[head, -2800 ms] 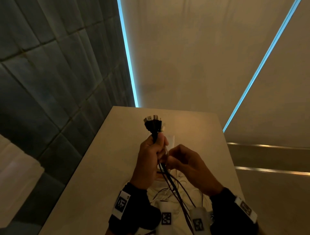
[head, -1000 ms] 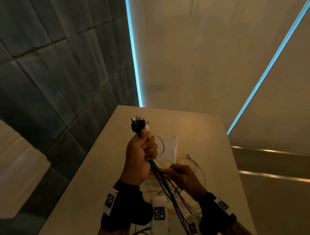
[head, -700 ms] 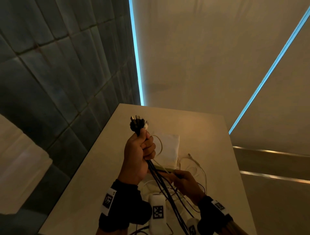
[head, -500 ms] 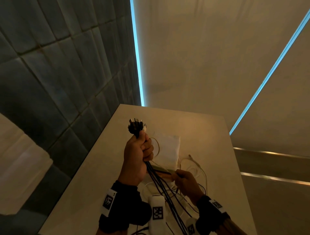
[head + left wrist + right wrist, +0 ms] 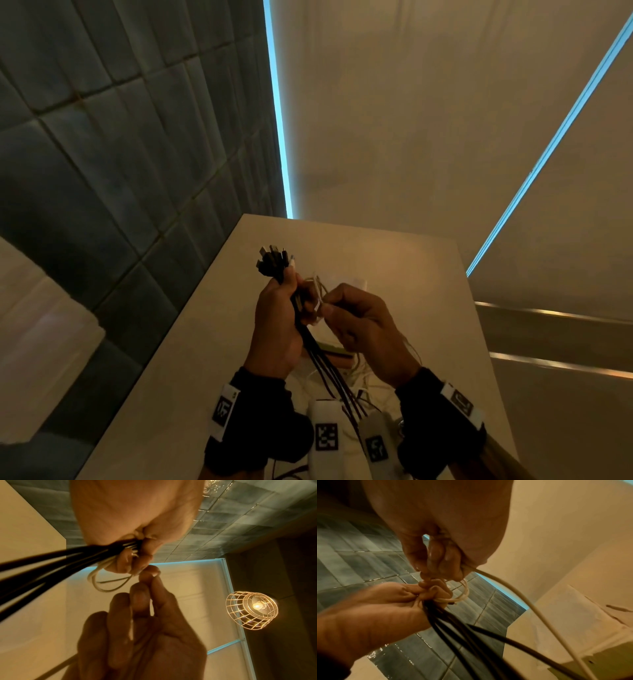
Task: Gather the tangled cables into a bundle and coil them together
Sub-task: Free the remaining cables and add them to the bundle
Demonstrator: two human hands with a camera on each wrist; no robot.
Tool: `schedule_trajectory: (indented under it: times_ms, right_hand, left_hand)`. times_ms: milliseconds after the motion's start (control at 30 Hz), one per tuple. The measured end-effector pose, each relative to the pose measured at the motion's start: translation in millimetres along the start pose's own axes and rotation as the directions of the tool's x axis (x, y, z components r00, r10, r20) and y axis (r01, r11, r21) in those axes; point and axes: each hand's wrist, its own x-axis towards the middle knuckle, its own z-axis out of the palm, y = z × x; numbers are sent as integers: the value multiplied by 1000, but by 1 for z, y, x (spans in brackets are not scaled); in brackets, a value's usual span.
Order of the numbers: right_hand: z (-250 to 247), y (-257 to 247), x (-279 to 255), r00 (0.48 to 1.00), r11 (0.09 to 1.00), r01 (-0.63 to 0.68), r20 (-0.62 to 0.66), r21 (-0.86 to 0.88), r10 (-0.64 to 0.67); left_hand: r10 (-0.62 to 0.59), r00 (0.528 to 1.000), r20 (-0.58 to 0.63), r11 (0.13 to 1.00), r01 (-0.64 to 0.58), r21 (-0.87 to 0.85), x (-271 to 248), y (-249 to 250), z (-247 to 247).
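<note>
My left hand point(image 5: 279, 318) is raised above the table and grips a bundle of black cables point(image 5: 329, 370); their plugs point(image 5: 272, 262) fan out above the fist. The black cables point(image 5: 51, 559) trail down toward my body. My right hand point(image 5: 356, 322) is right beside the left fist and pinches a thin white cable point(image 5: 513, 588) at the bundle. Small white loops point(image 5: 460, 596) hang just by the left fingers point(image 5: 435, 589). In the left wrist view the right fingertips point(image 5: 150, 573) touch the left fist.
A pale table point(image 5: 394, 260) runs ahead, with a white pad or box point(image 5: 346, 284) lying under the hands and loose white cables point(image 5: 363, 380) near my body. A dark tiled wall point(image 5: 120, 154) is on the left. A wire-cage lamp point(image 5: 251, 609) hangs overhead.
My right hand has come up from low over the table to the left fist, bringing a white cable with it. The left hand kept its hold on the black bundle.
</note>
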Motion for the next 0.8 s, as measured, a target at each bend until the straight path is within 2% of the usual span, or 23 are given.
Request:
schedule_trajectory:
  times_ms: [233,433,533,700,800]
  right_hand:
    - [-3,3,-6,999,999,-35,-5,13,35]
    - [-14,20,-10,984,984,-176,30,32,175]
    - [-16,36,-13,971,971,-237,47,24,235]
    - [-25,74,-19,963,958,-259,38,-121,265]
    - [-30,93,-22,957,948,-285,23,-145,291]
  left_hand:
    - [-73,991,109,997,75,-13,-3,-2,1]
    - [-58,979,194,956,110,-272,-4,1,1]
    - [-39,972,233,952,107,-286,-4,0,0]
    - [1,979,206,961,56,-270,-3,5,-6]
    - [0,982,191,966,49,-254,-4,6,-8]
